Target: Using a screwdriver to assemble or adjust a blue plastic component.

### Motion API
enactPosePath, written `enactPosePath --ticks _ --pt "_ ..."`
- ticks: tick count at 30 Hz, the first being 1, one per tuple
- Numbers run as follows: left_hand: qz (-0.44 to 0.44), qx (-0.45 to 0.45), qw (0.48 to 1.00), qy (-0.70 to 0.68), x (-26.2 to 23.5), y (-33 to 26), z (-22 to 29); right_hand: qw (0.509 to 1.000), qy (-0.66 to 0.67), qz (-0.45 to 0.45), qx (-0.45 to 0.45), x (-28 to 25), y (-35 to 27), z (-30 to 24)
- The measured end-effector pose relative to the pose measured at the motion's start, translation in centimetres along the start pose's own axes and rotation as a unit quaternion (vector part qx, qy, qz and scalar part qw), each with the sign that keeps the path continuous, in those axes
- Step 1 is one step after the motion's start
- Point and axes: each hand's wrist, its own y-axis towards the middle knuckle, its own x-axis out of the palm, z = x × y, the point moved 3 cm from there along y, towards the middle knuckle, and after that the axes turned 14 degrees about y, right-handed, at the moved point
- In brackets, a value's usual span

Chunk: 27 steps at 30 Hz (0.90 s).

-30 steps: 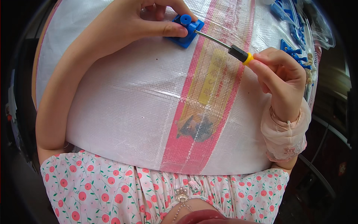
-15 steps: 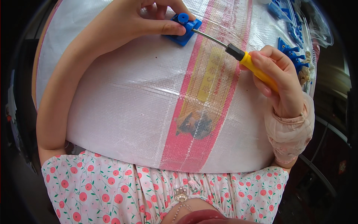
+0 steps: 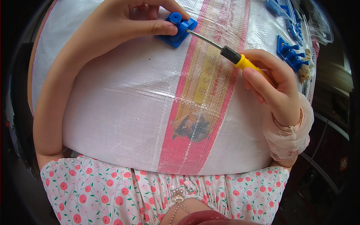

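Screwdriver (image 3: 228, 54) tip meets a blue plastic part (image 3: 176, 28) on a white woven sack (image 3: 123, 97).
Left hand (image 3: 123, 22) pinches the part against the sack; right hand (image 3: 273, 84) is closed around the yellow handle.

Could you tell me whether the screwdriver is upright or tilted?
Tilted: the right hand holds the screwdriver slanting, tip at the blue part.

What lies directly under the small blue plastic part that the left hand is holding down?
The blue plastic part rests on a white woven sack, beside its pink stripe. The left hand covers its far edge, and what the sack covers is hidden.
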Motion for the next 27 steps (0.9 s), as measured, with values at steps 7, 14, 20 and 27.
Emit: enactPosePath --ticks 7,14,20,27 --pt "0.009 0.012 1.0 -0.009 -0.1 0.01 -0.26 0.996 -0.075 -0.013 -0.051 -0.28 -0.31 -0.18" --pt "0.016 -0.001 1.0 0.01 -0.07 -0.03 0.17 0.958 -0.193 -0.018 -0.21 -0.2 0.17 0.45" --pt "0.017 0.035 0.999 0.018 -0.21 0.08 -0.19 0.932 -0.26 -0.002 -0.254 0.18 0.13 -0.13" --pt "0.021 0.028 0.999 0.006 -0.15 0.04 -0.24 0.91 -0.307 0.012 -0.279 0.51 -0.25 -0.04"
